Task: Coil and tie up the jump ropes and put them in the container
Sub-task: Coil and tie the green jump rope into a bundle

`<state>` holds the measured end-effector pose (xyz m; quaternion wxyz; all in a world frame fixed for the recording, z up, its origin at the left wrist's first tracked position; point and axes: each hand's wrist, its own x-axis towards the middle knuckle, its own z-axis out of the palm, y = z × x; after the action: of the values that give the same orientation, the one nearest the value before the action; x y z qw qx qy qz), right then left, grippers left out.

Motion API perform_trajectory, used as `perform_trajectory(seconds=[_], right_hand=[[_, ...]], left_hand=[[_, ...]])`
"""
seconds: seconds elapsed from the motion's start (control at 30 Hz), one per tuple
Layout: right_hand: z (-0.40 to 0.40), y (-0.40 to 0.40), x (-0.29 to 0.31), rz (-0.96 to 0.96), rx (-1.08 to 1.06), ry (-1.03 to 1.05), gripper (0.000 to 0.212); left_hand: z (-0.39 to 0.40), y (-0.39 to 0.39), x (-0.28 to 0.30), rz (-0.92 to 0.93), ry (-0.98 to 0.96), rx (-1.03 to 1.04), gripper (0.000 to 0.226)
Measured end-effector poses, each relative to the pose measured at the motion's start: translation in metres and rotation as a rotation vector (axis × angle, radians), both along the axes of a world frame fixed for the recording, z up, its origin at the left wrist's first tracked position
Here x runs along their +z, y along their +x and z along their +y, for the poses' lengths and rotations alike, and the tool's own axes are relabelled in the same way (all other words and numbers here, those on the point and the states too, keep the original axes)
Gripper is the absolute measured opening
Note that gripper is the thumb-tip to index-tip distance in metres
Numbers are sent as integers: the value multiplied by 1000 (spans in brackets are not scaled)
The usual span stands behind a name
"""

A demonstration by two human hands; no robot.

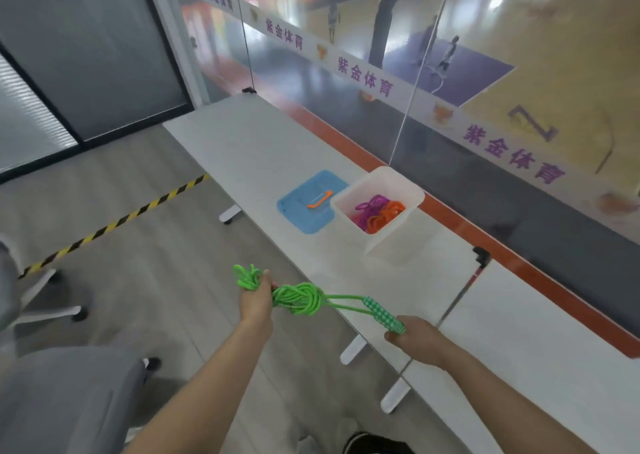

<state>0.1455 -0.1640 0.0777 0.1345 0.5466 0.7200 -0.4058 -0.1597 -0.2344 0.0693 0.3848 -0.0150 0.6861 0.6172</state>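
Presently the tying step is in hand: the green jump rope (301,299) hangs in the air at about 6 o'clock of the scene, stretched between both hands, just off the near edge of the white table (263,149). The left hand (256,298) has its fingers curled round the coiled bundle, with a tuft of loops standing out past it at 11 o'clock; a knot-like wrap sits just beside that hand. The right hand (415,339) clenches the green-and-white checked handles (382,315), two strands running taut from there to the wrap. The white plastic container (408,190) stands on the table at 1 o'clock of the hands, well apart, already holding purple and orange coils (379,213); a blue lid (304,218) with an orange handle lies touching its left side. Judgement: the wrap needs cinching tight, then the bundle carried forward and lowered into the container.
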Motion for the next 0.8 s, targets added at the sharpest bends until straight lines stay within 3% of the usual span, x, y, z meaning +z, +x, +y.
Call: perform_trajectory(seconds=[0.13, 0.23, 0.37, 0.47, 0.6, 0.8], right_hand=[[26, -35, -10, 277, -470, -287, 26], [52, -71, -12, 572, -850, -522, 23], [112, -119, -7, 961, -1254, -705, 21], [165, -145, -3, 1058, -1287, -650, 32], [226, -165, 0, 1123, -1354, -563, 38], [286, -170, -15, 1009, -1446, -445, 28]], left_hand=[[36, -10, 18, 183, 25, -276, 11], [72, -10, 28, 269, 105, -542, 20], [131, -4, 29, 612, 153, -888, 23], [176, 1, 30, 794, 152, -1113, 36], [239, -7, 24, 1002, 291, -1349, 41], [323, -28, 9, 985, 263, -1714, 55]])
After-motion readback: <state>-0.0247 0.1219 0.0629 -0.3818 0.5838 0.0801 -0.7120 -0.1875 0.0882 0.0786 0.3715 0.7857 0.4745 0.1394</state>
